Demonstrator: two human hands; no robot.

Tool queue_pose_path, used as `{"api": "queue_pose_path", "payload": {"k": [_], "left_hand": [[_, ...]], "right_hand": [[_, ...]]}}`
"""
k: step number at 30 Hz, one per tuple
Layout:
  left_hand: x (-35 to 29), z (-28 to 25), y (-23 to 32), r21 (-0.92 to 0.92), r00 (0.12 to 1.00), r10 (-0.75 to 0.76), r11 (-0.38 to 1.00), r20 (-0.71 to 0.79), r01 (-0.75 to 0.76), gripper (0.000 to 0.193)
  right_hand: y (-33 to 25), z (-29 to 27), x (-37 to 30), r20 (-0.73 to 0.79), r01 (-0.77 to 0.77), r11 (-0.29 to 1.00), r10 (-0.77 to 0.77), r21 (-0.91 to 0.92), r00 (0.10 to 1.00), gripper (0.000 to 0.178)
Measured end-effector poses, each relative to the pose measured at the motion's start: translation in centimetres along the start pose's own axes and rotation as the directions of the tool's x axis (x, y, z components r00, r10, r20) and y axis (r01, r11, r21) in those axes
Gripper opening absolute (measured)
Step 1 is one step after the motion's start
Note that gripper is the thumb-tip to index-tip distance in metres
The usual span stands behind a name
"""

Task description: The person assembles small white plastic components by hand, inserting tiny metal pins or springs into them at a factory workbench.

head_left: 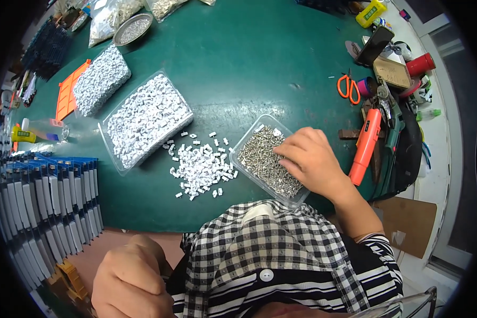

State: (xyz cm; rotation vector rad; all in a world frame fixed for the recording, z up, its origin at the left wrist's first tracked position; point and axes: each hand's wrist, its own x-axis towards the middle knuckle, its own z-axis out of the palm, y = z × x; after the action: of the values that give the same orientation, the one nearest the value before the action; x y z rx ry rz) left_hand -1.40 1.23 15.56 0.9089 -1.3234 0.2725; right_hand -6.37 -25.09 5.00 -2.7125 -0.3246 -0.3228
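Note:
My right hand (312,159) reaches into a clear plastic tray (250,139) full of small metal screws (262,159), fingertips down among them. Just left of that tray lies a loose heap of small white plastic parts (201,167) on the green table (249,63). A larger clear tray of the same white parts (146,119) stands further left. My left hand (130,281) is down below the table edge near my lap, curled into a fist; whether it holds something is hidden.
A second heap of white parts (100,79) lies on an orange tray (66,95) at the back left. Rows of blue and white strips (47,206) are stacked at left. Orange scissors (349,87), an orange tool (364,146), tape rolls and a phone crowd the right edge.

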Motion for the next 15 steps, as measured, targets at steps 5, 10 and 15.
{"api": "queue_pose_path", "payload": {"k": [5, 10, 15], "left_hand": [[-0.6, 0.9, -0.5, 0.014, 0.98, -0.044, 0.999, -0.195, 0.047, 0.024], [0.0, -0.8, -1.2, -0.214, 0.997, 0.074, 0.975, 0.026, -0.067, 0.044], [-1.6, 0.1, -1.1, -0.09, 0.97, 0.156, 0.98, -0.188, -0.175, 0.016]], "right_hand": [[-0.6, 1.5, -0.1, 0.112, 0.07, 0.994, -0.079, 0.084, 0.991, 0.022], [-0.7, 1.9, 0.4, 0.148, 0.059, 0.997, -0.065, 0.049, 0.987, 0.018], [-0.7, 1.1, 0.2, 0.069, 0.044, 0.996, -0.049, 0.075, 0.996, 0.02]]}}
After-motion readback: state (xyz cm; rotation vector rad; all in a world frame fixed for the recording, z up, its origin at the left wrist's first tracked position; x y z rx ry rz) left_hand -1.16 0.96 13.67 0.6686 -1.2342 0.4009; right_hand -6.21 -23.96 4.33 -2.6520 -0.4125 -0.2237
